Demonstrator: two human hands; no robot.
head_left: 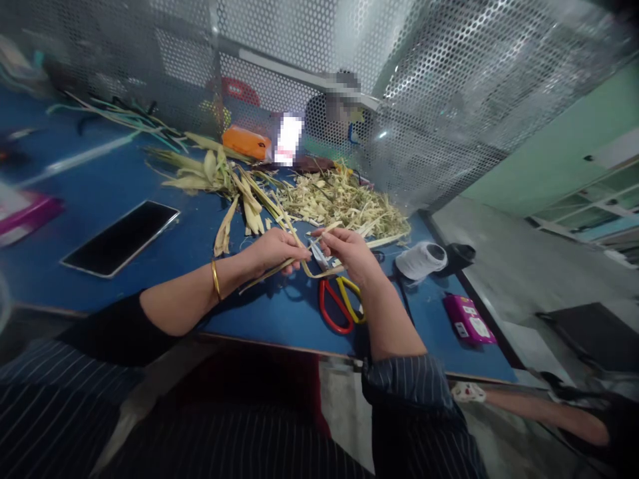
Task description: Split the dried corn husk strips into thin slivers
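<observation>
My left hand (pixel 282 251), a gold bangle at its wrist, pinches long pale dried plant strips (pixel 288 223) that look like husk or straw. One strip bends below the fingers and runs across to my right hand (pixel 346 249). The fingers of my right hand are closed on a strip end. Under and between the hands lie scissors (pixel 335 311) with one red and one yellow handle, their blades partly hidden. Just beyond the hands spreads a pile of dry plant scraps (pixel 344 199). A bundle of dried husks (pixel 214 171) lies to its left.
A black phone (pixel 122 236) lies on the blue table (pixel 200 229) at left. White thread (pixel 422 259), a dark spool (pixel 458 256) and a magenta packet (pixel 469 319) are at right. An orange pouch (pixel 245 142) and a lit screen (pixel 288 138) stand near the perforated metal panel (pixel 429 86).
</observation>
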